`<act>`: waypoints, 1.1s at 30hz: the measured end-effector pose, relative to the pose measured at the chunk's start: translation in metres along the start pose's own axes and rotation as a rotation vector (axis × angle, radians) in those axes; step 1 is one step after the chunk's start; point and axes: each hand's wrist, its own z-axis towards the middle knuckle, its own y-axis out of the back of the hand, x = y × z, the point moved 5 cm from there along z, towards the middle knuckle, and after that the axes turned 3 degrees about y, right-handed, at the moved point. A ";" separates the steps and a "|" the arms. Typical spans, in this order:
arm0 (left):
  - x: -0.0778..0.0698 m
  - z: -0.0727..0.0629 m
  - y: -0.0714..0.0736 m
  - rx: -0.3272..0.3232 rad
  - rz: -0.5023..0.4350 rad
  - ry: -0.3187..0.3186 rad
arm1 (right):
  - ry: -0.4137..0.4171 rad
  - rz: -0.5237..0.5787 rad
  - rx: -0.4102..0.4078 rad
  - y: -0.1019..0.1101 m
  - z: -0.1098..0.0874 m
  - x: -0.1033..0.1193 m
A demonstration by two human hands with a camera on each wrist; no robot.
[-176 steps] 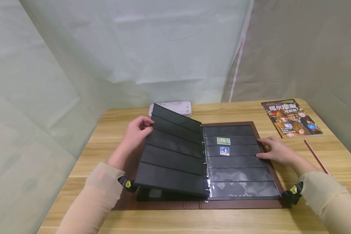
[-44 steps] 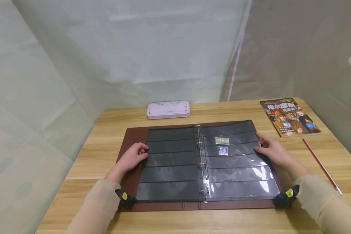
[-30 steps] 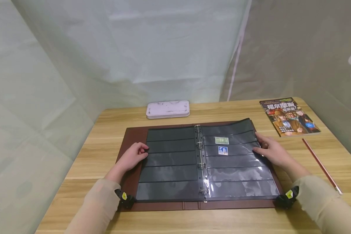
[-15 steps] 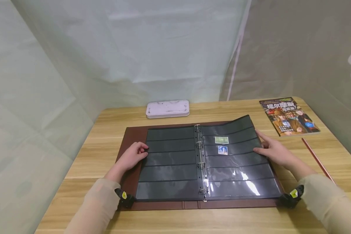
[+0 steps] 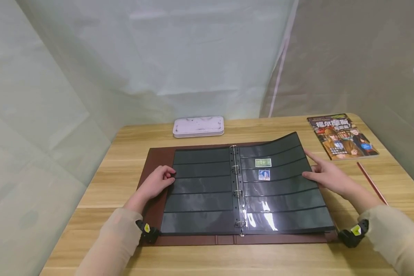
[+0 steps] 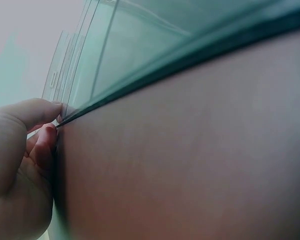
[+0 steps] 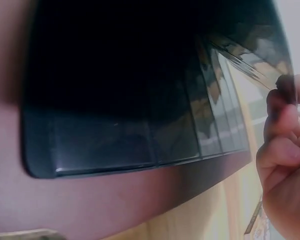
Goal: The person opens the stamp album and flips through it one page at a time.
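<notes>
A brown ring-binder stamp album (image 5: 193, 240) lies spread on the table, with black pocket pages on both sides. My right hand (image 5: 329, 176) pinches the outer edge of the right page (image 5: 286, 201), which curves up off the cover; the right wrist view shows its underside. That page carries a green stamp (image 5: 263, 163) and, below it, a blue stamp (image 5: 264, 175). At the outer edge of the flat left page (image 5: 200, 184), my left hand (image 5: 156, 182) holds the edge between thumb and fingers (image 6: 44, 145).
Behind the album stands a flat white tin case (image 5: 198, 127) on the wooden table (image 5: 131, 138). A colourful comic-style book (image 5: 343, 138) lies at the back right. Beside the right forearm is a thin red pencil-like stick (image 5: 372, 183). Metal rings (image 5: 238, 193) run down the album's spine.
Since the oldest frame, the raised left page has come down flat. Over the last second my right hand has raised the right page's outer edge higher. The left hand stays put.
</notes>
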 end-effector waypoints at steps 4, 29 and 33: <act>0.001 0.001 -0.001 0.002 0.002 -0.002 | 0.013 -0.027 -0.004 0.003 0.000 0.007; -0.001 -0.001 0.000 0.006 -0.008 0.000 | 0.086 -0.016 -0.016 0.018 0.003 0.050; -0.001 -0.001 -0.001 0.004 -0.007 0.002 | 0.126 0.027 -0.036 0.018 0.004 0.057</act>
